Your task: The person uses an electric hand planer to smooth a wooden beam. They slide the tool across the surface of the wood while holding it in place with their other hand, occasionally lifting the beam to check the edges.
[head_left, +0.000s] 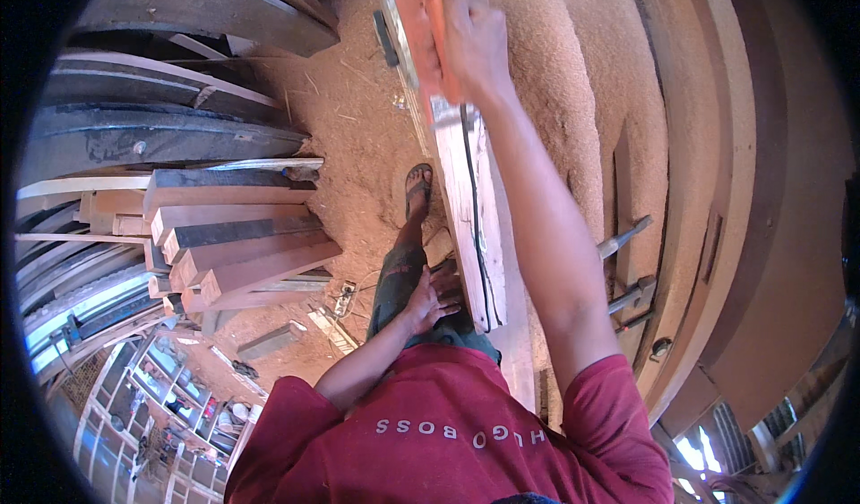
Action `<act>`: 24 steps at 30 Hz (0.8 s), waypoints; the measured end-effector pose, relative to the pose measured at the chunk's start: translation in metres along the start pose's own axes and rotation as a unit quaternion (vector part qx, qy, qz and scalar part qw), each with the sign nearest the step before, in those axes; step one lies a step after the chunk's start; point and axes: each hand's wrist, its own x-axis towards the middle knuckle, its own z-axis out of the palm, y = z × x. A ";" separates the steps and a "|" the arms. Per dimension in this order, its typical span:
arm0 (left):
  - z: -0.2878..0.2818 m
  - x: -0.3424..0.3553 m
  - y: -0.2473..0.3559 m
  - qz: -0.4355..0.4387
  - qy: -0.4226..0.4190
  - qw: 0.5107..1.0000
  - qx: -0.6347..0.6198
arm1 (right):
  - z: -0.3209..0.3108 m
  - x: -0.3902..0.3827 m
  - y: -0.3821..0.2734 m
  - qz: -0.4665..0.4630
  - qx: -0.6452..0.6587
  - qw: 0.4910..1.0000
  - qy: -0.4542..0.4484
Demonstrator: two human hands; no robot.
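Power tool [423, 43], far end cut off, sits on the plank [459, 204], right hand [477, 51] clasped round it, left hand [428, 305] loosely open, empty.

Shirt [448, 464] is red and short-sleeved, with pale lettering [425, 429] across the front; shorts [394, 291] are dark; far sandal [416, 189] is dark, strapped.

Power tool [428, 38] sits on far end of plank [466, 204]. Timber stack [255, 244] left, foot [418, 181] between stack and plank. Hand tools [630, 235] right of plank; sawdust heap [551, 92] right too, farther.
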 end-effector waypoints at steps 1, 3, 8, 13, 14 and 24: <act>-0.005 0.003 -0.004 0.004 -0.002 1.000 -0.023 | 0.005 0.014 -0.011 -0.004 0.008 1.000 -0.005; -0.014 0.009 -0.010 0.008 -0.019 1.000 -0.017 | 0.008 0.043 -0.018 -0.039 0.028 0.999 -0.013; 0.001 0.002 -0.012 0.018 0.029 0.999 0.001 | 0.007 0.100 -0.006 -0.041 -0.029 0.997 -0.053; -0.001 -0.003 -0.013 0.039 0.015 0.999 0.027 | -0.002 0.045 0.013 -0.087 -0.029 0.996 0.006; 0.000 -0.002 -0.012 0.041 0.009 0.998 0.038 | -0.013 0.025 0.018 -0.139 -0.072 0.988 0.016; -0.010 0.003 -0.019 0.094 0.004 0.993 0.072 | -0.123 -0.249 0.033 0.062 -0.013 0.996 -0.068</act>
